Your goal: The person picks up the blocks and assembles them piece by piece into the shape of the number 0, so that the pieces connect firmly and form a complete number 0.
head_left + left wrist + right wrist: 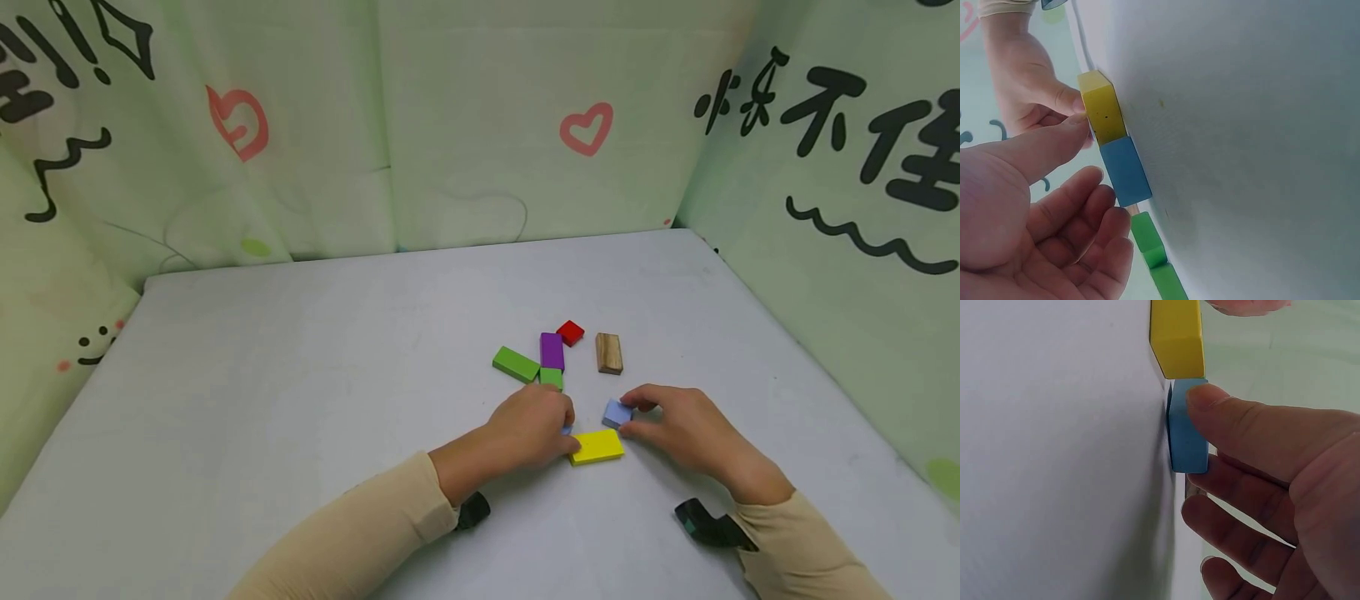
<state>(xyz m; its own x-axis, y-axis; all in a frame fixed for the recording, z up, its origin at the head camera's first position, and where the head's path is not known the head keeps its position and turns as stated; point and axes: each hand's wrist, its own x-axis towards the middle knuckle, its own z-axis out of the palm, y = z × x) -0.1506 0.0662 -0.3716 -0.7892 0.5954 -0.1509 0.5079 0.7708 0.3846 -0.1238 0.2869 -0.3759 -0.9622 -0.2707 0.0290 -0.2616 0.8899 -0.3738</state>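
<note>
Pinched between my right thumb and fingers is a blue block (617, 414), and my right hand (678, 429) keeps it near the right end of a yellow block (600, 447). The right wrist view shows this blue block (1189, 440) meeting the yellow block's end. My left hand (528, 429) has its thumb tip at the yellow block's edge, fingers loosely bent beside a second blue block (1125, 172). That second one adjoins the yellow block and is mostly hidden by my left hand in the head view.
Beyond my left hand lie a small green block (551, 377), a purple block (552, 351), a longer green block (516, 364) and a red block (570, 333). A wooden block (609, 354) lies to their right on the white table (300, 400). Printed curtains (480, 125) stand behind.
</note>
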